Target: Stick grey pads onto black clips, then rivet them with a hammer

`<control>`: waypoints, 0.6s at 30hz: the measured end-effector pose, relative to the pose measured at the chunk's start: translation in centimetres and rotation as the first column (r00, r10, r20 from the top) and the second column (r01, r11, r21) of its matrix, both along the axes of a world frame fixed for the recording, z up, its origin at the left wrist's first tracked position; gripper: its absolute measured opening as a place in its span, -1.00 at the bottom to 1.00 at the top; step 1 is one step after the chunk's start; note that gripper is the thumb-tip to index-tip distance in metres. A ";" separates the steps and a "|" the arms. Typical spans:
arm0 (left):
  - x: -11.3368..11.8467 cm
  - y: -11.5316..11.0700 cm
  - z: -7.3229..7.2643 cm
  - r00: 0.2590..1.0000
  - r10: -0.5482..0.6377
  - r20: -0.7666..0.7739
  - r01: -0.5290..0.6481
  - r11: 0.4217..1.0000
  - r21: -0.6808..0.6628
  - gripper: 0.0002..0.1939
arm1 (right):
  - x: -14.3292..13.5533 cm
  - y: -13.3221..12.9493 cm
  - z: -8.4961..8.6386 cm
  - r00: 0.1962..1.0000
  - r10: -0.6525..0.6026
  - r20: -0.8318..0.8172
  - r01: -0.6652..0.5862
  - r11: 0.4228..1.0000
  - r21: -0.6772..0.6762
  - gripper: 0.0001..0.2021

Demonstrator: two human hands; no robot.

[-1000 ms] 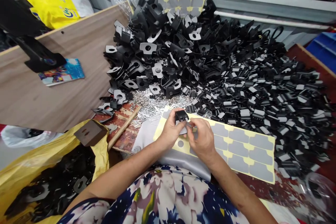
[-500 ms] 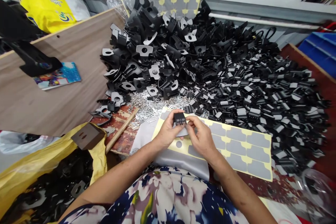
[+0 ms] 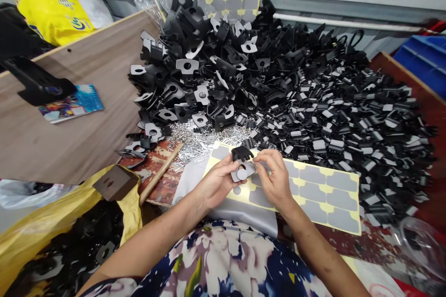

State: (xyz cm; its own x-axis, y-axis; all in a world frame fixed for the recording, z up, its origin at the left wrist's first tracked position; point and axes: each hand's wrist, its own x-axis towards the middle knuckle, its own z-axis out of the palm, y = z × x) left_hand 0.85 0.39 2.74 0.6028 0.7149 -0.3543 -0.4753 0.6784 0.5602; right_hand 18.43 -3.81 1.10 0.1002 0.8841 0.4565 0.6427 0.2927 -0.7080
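While the left hand grasps the black-and-grey piece between thumb and fingers, the right hand meets its right edge.
Held above the yellow-backed sheet, the piece has its holed grey face up and its black toothed part away from the body, the plate's long axis running roughly left to right; the right thumb and forefinger nearly close, any grip impossible to tell; loose metal pins lie just beyond the left fingers, the sheet's long edges reach rightward past the right fingers.
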 end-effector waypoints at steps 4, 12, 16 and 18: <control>-0.4 0.3 0.1 0.999 0.039 -0.031 -0.036 0.995 0.091 -0.65 | -0.6 -1.1 2.8 0.959 0.097 0.266 -0.117 0.991 0.061 -0.90; -5.2 1.2 1.9 0.868 0.278 -0.411 -0.220 0.958 0.184 -0.55 | -0.7 -0.9 -0.6 0.891 0.233 0.390 -0.155 0.963 -0.221 -0.82; -6.8 0.4 3.2 0.767 -0.175 -0.617 0.350 0.921 0.174 -0.53 | -1.0 -0.3 -3.3 0.800 0.282 0.529 -0.109 0.936 -0.335 -0.71; -6.8 0.6 3.5 0.636 -0.338 -0.693 0.597 0.785 0.165 -0.46 | -1.1 -0.1 -2.9 0.823 0.294 0.485 -0.103 0.918 -0.383 -0.51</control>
State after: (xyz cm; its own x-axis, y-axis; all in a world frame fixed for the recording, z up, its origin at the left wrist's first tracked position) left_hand -5.96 0.97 6.28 0.6373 0.5410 -0.5488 0.3764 0.4029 0.8343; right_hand 17.37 -3.87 -1.82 -0.2630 0.9623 0.0689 0.8943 0.2699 -0.3569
